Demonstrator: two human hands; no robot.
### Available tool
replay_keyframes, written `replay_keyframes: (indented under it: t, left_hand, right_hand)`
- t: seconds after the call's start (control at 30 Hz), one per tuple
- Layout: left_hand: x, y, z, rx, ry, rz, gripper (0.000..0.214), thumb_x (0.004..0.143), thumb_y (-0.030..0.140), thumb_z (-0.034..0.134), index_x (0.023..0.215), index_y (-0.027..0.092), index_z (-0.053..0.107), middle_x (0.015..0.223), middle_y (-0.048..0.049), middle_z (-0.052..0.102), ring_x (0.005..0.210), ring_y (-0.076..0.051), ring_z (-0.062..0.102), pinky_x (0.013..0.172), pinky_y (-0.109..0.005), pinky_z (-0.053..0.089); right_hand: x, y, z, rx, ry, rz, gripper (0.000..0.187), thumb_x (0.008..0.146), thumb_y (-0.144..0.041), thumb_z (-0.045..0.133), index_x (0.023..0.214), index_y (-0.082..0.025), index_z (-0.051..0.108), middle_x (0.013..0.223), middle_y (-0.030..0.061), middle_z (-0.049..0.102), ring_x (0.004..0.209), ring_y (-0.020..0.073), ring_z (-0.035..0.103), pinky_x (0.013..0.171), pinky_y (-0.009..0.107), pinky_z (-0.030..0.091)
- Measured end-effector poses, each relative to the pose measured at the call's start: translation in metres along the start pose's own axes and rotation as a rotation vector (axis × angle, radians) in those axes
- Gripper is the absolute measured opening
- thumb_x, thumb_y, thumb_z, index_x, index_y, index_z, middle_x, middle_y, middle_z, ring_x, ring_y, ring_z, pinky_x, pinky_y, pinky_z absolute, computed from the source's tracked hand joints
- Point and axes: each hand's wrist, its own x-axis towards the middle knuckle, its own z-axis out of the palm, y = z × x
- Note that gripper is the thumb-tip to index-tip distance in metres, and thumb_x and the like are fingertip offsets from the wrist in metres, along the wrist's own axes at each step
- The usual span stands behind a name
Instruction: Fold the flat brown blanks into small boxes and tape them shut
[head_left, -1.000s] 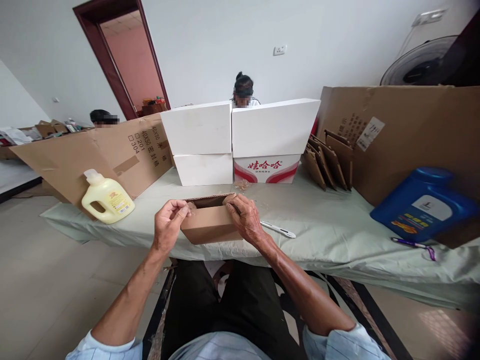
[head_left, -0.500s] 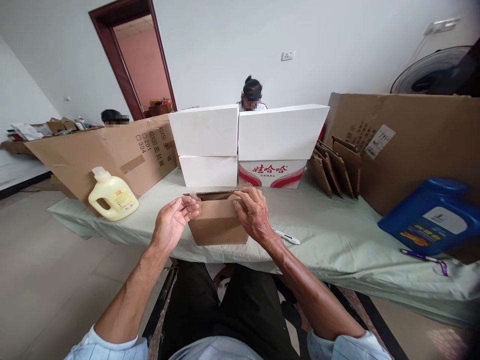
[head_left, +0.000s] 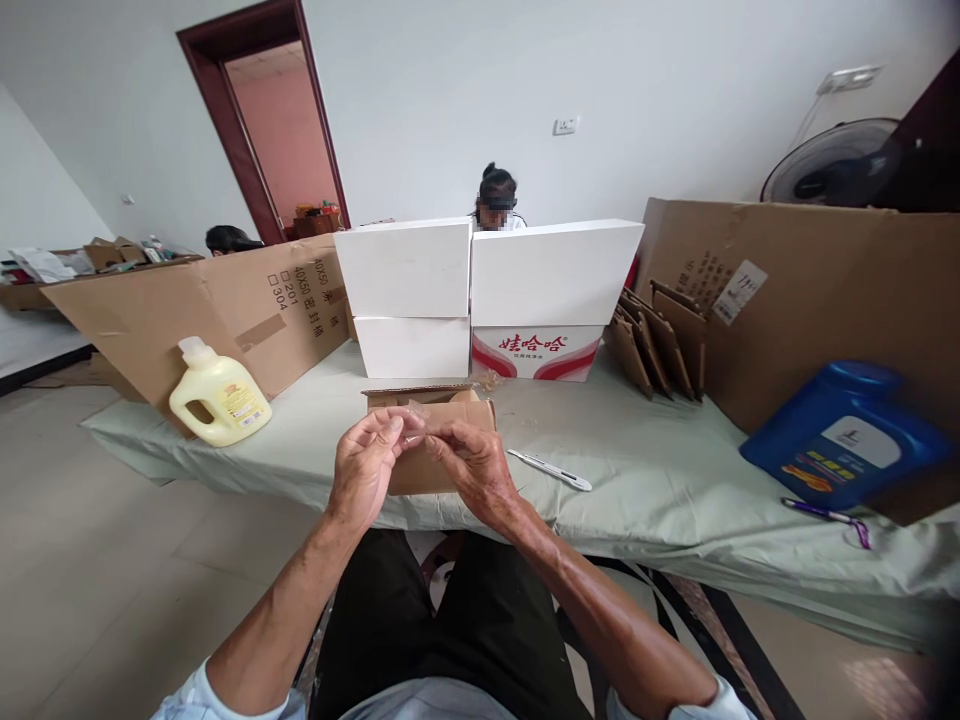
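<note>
A small brown cardboard box (head_left: 424, 476) stands near the table's front edge, its top open. Above its near side, my left hand (head_left: 367, 462) pinches a crumpled strip of clear tape (head_left: 415, 420). The fingertips of my right hand (head_left: 474, 468) are closed on the right end of that same strip, close to my left fingers. My hands cover part of the box's front. Another clear crumpled piece (head_left: 487, 380) shows by the box's back right corner. To the right of my right hand lies a white utility knife (head_left: 551, 469).
White boxes (head_left: 556, 275) are stacked behind the small box, with a person (head_left: 496, 195) beyond. A yellow jug (head_left: 225, 395) and large carton (head_left: 247, 300) stand left. Right are folded cardboard pieces (head_left: 660, 340), a blue bottle (head_left: 847, 440), a pen (head_left: 817, 510) and another carton (head_left: 862, 290).
My right hand has left the box's top right edge and moved left to the tape. My left hand has shifted right, bringing both hands together over the box.
</note>
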Motion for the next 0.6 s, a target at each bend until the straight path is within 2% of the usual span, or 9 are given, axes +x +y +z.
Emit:
replay_keyframes:
  t: [0.1,0.2,0.33,0.43,0.53,0.6]
  left_hand:
    - [0.003,0.001,0.001,0.006,0.029,-0.033,0.041,0.073,0.050,0.101,0.080,0.015,0.080,0.089,-0.0072,0.077,0.093,-0.020,0.076,0.086,-0.030,0.066]
    - [0.005,0.002,0.000,0.015,0.059,-0.094,0.047,0.066,0.050,0.105,0.072,0.015,0.075,0.080,-0.0034,0.072,0.083,-0.017,0.074,0.077,-0.027,0.066]
    - [0.007,0.001,-0.003,0.058,0.058,-0.210,0.050,0.059,0.051,0.105,0.072,0.015,0.073,0.076,-0.0018,0.071,0.071,-0.013,0.069,0.064,-0.023,0.064]
    - [0.007,0.000,-0.004,0.090,0.034,-0.264,0.050,0.057,0.049,0.105,0.068,0.015,0.070,0.071,-0.0013,0.069,0.065,-0.012,0.066,0.057,-0.022,0.062]
    - [0.005,0.000,-0.005,0.126,-0.013,-0.313,0.048,0.058,0.047,0.103,0.066,0.014,0.069,0.063,-0.0011,0.066,0.058,-0.012,0.063,0.050,-0.021,0.059]
    - [0.004,0.002,-0.006,0.151,-0.047,-0.345,0.045,0.059,0.045,0.102,0.064,0.015,0.069,0.061,-0.0011,0.065,0.055,-0.012,0.062,0.047,-0.021,0.058]
  right_hand:
    - [0.003,0.003,-0.007,-0.146,-0.001,-0.133,0.018,0.110,-0.029,0.065,0.098,-0.021,0.076,0.081,0.0010,0.075,0.071,0.0152,0.066,0.069,0.027,0.050]
    - [0.006,0.002,-0.013,-0.262,0.016,-0.303,0.020,0.114,-0.027,0.060,0.101,-0.021,0.073,0.083,0.0019,0.074,0.073,0.0148,0.066,0.070,0.026,0.050]
    - [0.006,-0.006,-0.018,-0.454,-0.030,-0.422,0.018,0.117,-0.029,0.055,0.123,-0.020,0.070,0.093,0.0049,0.074,0.080,0.0167,0.067,0.071,0.027,0.050]
    - [0.005,-0.016,-0.024,-0.548,-0.088,-0.469,0.025,0.116,-0.021,0.053,0.137,-0.023,0.066,0.099,0.0051,0.072,0.082,0.0156,0.065,0.072,0.026,0.049]
    - [0.004,-0.021,-0.029,-0.567,-0.127,-0.507,0.026,0.114,-0.012,0.050,0.125,-0.024,0.071,0.100,0.0042,0.070,0.084,0.0139,0.064,0.074,0.025,0.047]
    - [0.004,-0.019,-0.030,-0.557,-0.109,-0.511,0.022,0.114,-0.015,0.052,0.111,-0.023,0.072,0.102,0.0052,0.070,0.084,0.0139,0.063,0.071,0.025,0.046]
